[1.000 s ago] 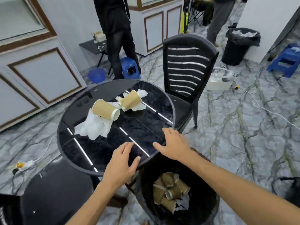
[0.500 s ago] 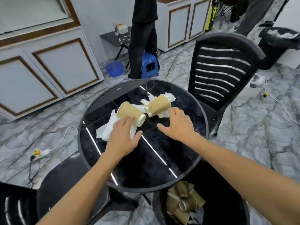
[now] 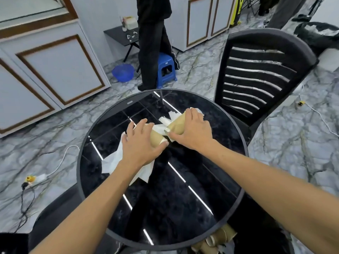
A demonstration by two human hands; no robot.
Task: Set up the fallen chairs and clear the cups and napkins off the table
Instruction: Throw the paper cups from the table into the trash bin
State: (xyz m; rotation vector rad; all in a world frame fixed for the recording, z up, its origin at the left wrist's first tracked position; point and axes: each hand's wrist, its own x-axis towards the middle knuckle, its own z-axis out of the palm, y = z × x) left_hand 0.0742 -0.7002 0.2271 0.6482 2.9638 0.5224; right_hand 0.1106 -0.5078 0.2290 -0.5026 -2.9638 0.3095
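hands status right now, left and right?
Left hand: gripping the nearer tan paper cup lying on white napkins.
Right hand: gripping the farther tan paper cup.

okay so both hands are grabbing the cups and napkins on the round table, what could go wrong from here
The left hand covers a lying paper cup, but its napkin trails loose and might stay behind or slide off the glossy table. The right hand grips the other cup; squeezing could crush it. The bin sits half hidden under the table edge, so a drop could miss.
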